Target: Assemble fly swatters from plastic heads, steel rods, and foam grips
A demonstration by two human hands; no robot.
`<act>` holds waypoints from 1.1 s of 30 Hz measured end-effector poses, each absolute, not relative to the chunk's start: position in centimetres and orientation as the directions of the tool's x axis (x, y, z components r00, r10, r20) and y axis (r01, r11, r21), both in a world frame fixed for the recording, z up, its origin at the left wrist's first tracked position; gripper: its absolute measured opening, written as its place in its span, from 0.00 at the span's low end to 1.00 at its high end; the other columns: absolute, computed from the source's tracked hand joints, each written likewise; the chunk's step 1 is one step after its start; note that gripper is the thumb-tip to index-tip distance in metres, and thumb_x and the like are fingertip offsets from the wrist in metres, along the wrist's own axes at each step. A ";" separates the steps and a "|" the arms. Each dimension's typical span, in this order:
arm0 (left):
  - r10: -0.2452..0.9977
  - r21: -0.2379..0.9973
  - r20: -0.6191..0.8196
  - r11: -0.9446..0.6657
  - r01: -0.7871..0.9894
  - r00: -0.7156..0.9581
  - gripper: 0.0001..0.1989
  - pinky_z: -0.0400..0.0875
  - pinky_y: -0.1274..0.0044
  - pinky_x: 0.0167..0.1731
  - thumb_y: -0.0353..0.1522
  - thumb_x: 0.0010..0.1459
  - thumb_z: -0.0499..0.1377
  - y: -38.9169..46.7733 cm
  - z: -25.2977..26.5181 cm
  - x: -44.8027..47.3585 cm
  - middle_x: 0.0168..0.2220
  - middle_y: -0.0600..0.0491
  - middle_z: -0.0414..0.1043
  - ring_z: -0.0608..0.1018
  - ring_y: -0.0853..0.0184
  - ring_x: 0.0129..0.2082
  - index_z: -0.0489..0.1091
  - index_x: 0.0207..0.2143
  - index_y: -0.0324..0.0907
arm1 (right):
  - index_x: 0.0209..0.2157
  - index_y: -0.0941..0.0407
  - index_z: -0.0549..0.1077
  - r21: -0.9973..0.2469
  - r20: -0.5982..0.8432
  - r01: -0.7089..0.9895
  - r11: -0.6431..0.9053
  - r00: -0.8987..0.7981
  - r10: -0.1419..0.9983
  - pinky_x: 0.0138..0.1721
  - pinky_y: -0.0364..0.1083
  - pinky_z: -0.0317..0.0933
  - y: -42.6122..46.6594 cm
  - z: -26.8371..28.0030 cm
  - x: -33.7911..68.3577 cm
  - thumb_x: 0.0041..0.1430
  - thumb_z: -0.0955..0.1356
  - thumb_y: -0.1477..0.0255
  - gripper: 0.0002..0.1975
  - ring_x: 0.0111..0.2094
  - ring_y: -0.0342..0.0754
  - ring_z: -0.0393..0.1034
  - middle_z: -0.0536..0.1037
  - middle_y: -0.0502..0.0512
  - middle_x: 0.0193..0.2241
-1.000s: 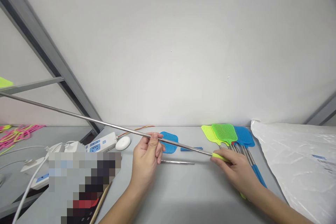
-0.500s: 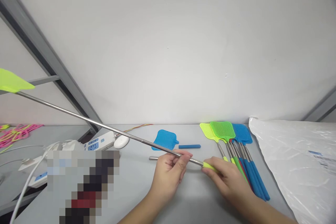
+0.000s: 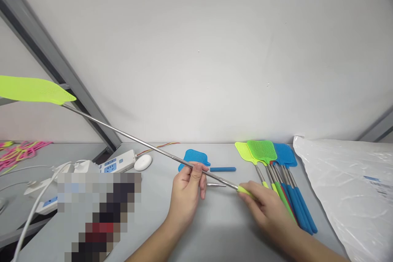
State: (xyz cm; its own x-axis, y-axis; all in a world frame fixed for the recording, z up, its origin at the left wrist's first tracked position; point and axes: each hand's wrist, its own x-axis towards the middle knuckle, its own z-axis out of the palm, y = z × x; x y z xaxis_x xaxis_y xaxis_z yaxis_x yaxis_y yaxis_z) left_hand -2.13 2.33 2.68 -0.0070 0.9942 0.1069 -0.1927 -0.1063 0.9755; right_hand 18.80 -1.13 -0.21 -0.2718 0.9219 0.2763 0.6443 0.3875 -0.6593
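Observation:
A yellow-green telescopic fly swatter (image 3: pixel 144 142) stretches across the view, its head at the far left and partly out of frame. My right hand (image 3: pixel 270 208) is wrapped round its yellow-green grip. Around the metal rod, the thumb and fingers of my left hand (image 3: pixel 188 188) are closed, a short way up from the grip. Behind that hand lies a blue swatter head (image 3: pixel 196 156), partly covered, with a blue handle sleeve (image 3: pixel 223 169) beside it. A loose metal rod (image 3: pixel 216 185) shows in part below the sleeve.
Several fly swatters (image 3: pixel 279 172) lie fanned out at the right, next to a white plastic bag (image 3: pixel 346 188). To the left are a power strip (image 3: pixel 118 161), a white oval device (image 3: pixel 143 162), cables and pink-yellow cords (image 3: pixel 23 153). A blurred patch hides the lower left.
The swatter's head has come rightward, and its rod looks shorter. My left hand has shifted slightly left and up, still closed on the rod. My right hand has stayed on the grip.

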 end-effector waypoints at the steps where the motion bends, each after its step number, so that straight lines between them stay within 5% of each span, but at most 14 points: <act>1: 0.995 0.974 0.095 -0.092 -0.205 0.001 0.18 0.56 0.80 0.20 0.46 0.60 0.54 2.3 2.7 -2.0 0.17 0.61 0.57 0.61 0.76 0.15 0.68 0.31 0.40 | 0.35 0.53 0.70 -0.662 0.266 0.646 0.381 -0.272 0.925 0.32 0.43 0.56 -1.2 -0.2 18.8 0.67 0.58 0.65 0.12 0.30 0.45 0.67 0.73 0.50 0.29; 8: 0.998 0.963 0.058 -0.052 -0.263 0.013 0.18 0.60 0.80 0.24 0.47 0.59 0.54 2.2 2.9 -1.7 0.15 0.63 0.55 0.61 0.77 0.15 0.67 0.31 0.40 | 0.35 0.53 0.69 -0.662 0.227 0.663 0.351 -0.269 0.936 0.32 0.44 0.58 -1.4 -0.3 18.4 0.68 0.57 0.64 0.14 0.30 0.47 0.68 0.74 0.52 0.29; 14: 0.996 0.991 -0.021 0.032 -0.129 0.086 0.22 0.48 0.82 0.16 0.50 0.57 0.54 1.7 2.3 -1.2 0.13 0.62 0.54 0.55 0.76 0.14 0.69 0.32 0.39 | 0.34 0.53 0.68 -0.675 0.217 0.654 0.340 -0.265 0.940 0.32 0.44 0.58 -1.7 -0.2 17.9 0.68 0.57 0.63 0.14 0.30 0.47 0.68 0.73 0.52 0.29; 20: 0.984 0.997 -0.014 0.027 -0.072 0.180 0.22 0.49 0.81 0.17 0.48 0.58 0.55 1.6 2.7 -1.1 0.14 0.61 0.57 0.56 0.76 0.15 0.71 0.39 0.38 | 0.33 0.53 0.68 -0.703 0.178 0.637 0.317 -0.274 0.945 0.33 0.43 0.57 -1.6 0.1 17.9 0.68 0.57 0.63 0.14 0.31 0.46 0.68 0.74 0.50 0.30; 23: 0.997 0.991 0.054 -0.046 -0.126 0.060 0.23 0.49 0.81 0.18 0.48 0.59 0.53 2.2 3.4 -2.1 0.17 0.60 0.57 0.56 0.75 0.16 0.70 0.44 0.39 | 0.36 0.53 0.69 -0.726 0.157 0.618 0.301 -0.276 0.948 0.34 0.43 0.58 -1.4 0.1 18.1 0.68 0.57 0.63 0.14 0.33 0.46 0.68 0.75 0.51 0.32; 27: 0.971 0.954 0.164 -0.200 -0.222 -0.171 0.20 0.49 0.81 0.19 0.47 0.61 0.51 3.2 4.0 -3.6 0.19 0.61 0.46 0.53 0.75 0.19 0.70 0.37 0.40 | 0.33 0.53 0.68 -0.740 0.146 0.610 0.285 -0.269 0.952 0.32 0.42 0.57 -1.3 -0.3 18.1 0.67 0.57 0.62 0.14 0.30 0.46 0.67 0.74 0.49 0.29; 33: 0.979 0.974 0.126 -0.153 -0.169 -0.161 0.17 0.48 0.80 0.20 0.45 0.59 0.56 3.1 3.6 -3.5 0.19 0.61 0.46 0.53 0.74 0.19 0.70 0.33 0.40 | 0.30 0.53 0.66 -0.761 0.099 0.600 0.248 -0.270 0.958 0.30 0.42 0.57 -1.5 -1.5 17.9 0.67 0.57 0.61 0.16 0.28 0.45 0.65 0.71 0.48 0.25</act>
